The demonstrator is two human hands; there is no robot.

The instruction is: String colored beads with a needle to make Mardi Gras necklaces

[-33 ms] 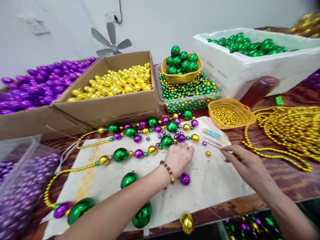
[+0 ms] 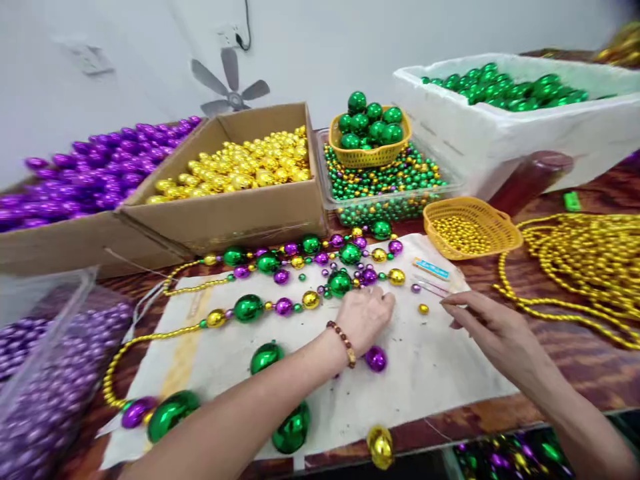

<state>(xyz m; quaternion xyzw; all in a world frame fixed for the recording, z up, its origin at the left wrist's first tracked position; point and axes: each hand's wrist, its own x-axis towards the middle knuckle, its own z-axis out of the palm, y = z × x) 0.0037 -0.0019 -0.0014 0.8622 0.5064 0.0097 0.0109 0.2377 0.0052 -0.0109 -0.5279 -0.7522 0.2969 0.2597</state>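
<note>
My left hand (image 2: 367, 317), a beaded bracelet at its wrist, rests on the white cloth (image 2: 210, 360) with curled fingers. Its fingertips and whatever they hold are hidden. Just beyond it lies a green ball (image 2: 341, 284) ringed by small purple and green beads, part of a bead necklace (image 2: 249, 309). My right hand (image 2: 493, 327) is pinched near a thin needle (image 2: 434, 288); a small purple bead (image 2: 416, 288) sits by the needle's far end. A small gold bead (image 2: 423, 309) lies between my hands. Near my left wrist is a purple ball (image 2: 376, 359).
Behind are cardboard boxes of purple balls (image 2: 115, 167) and gold balls (image 2: 240, 163), a clear bin of small beads (image 2: 390, 180) and a foam box (image 2: 500, 147). A yellow basket (image 2: 500, 233), a dark red bottle (image 2: 533, 177) and gold bead strands (image 2: 590, 267) stand right.
The whole view has shifted slightly, so things appear a little further right. Relative to the cloth, my right fingertips sit slightly closer to the purple bead; my left hand looks unchanged.
</note>
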